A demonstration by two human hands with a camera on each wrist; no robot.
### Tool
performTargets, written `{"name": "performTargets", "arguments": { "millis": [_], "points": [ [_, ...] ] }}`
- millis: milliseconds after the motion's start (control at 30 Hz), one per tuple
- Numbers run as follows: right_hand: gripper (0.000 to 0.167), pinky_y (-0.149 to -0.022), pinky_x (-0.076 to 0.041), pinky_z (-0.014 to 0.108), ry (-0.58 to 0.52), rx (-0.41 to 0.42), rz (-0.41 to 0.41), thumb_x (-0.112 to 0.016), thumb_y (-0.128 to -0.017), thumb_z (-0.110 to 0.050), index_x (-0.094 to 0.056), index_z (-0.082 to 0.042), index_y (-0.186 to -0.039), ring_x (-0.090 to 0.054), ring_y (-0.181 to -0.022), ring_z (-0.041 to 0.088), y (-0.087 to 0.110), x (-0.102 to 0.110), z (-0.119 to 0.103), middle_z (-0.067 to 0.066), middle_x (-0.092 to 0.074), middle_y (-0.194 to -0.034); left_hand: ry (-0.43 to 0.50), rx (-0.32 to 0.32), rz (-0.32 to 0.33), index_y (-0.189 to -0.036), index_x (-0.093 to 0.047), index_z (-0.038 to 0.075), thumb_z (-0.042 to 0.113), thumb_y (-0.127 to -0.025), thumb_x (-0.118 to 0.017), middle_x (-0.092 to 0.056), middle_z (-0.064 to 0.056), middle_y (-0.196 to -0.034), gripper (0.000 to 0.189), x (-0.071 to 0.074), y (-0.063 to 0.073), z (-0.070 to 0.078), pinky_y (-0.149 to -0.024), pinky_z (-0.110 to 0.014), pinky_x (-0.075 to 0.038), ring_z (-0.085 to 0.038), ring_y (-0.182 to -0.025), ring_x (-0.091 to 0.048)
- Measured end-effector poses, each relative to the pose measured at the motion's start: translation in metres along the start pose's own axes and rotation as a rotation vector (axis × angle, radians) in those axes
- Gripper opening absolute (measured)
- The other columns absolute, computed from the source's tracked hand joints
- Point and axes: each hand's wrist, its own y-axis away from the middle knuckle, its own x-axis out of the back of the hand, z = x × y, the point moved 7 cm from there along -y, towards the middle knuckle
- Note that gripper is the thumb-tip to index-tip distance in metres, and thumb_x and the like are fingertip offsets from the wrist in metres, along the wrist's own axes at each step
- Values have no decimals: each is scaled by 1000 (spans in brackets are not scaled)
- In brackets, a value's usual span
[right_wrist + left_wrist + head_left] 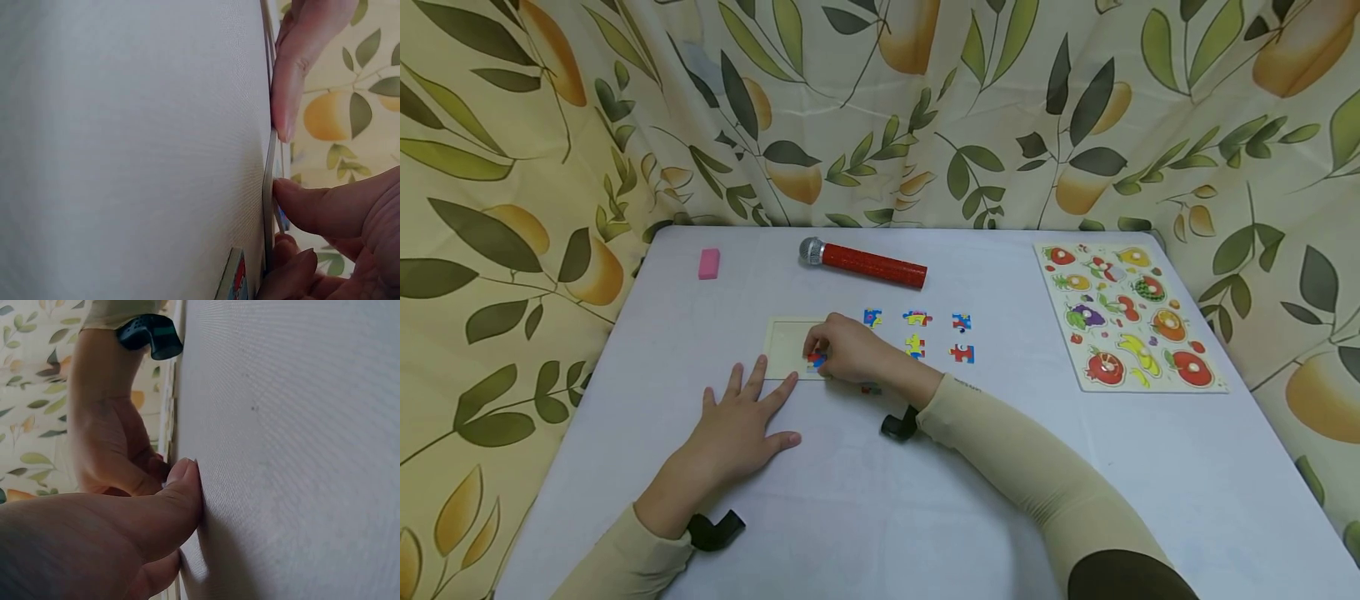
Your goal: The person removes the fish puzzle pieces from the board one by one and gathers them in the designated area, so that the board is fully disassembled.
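A shallow cream puzzle tray (784, 337) lies on the white table. Over its right half my right hand (850, 348) pinches a blue, red and yellow puzzle piece (816, 359) between thumb and fingertips, low at the tray's surface. In the right wrist view the thumb (325, 206) bears down at the tray edge, and the fingers partly hide the piece. My left hand (741, 429) is spread palm down, fingertips at the tray's front left edge. Several loose puzzle pieces (962, 354) lie right of the tray, one partly hidden under my right wrist.
Behind the pieces lies a red toy microphone (876, 265) with a silver head. A pink eraser-like block (709, 264) sits at the back left. On the right is a board of fruit pictures (1120, 321). A leaf-patterned curtain (880, 125) hangs behind the table.
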Motion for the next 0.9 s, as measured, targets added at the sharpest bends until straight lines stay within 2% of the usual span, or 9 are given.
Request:
{"name": "performTargets", "arguments": {
  "millis": [333,533,900],
  "points": [
    [25,-89,-56,32,-61,19,-4,-82,-92,-5,-75,-20,-111,-62,-100,19,-1,-1,1,0,-72,-107,-4,4,-10,-170,-36,29,62,-98,-69,-15,-25,-179,86,-1,-1,0,-113,-93,-20,-63,-161,-14],
    [23,-92,-56,33,-88,23,-6,-79,-95,-4,-79,-19,-113,-63,-100,19,1,0,0,-1,-75,-106,-5,-2,-1,-170,-35,29,62,-98,-68,-14,-24,-180,85,-1,0,0,-113,-93,-20,-63,-161,-14],
    [27,-93,-58,31,-99,49,19,-76,-95,0,-83,-17,-115,-66,-103,15,4,4,-5,-1,-78,-114,-2,9,-6,-170,-35,29,62,-97,-69,-14,-25,-180,87,-2,-2,0,-113,-93,-19,-63,-161,-13]
  ]
}}
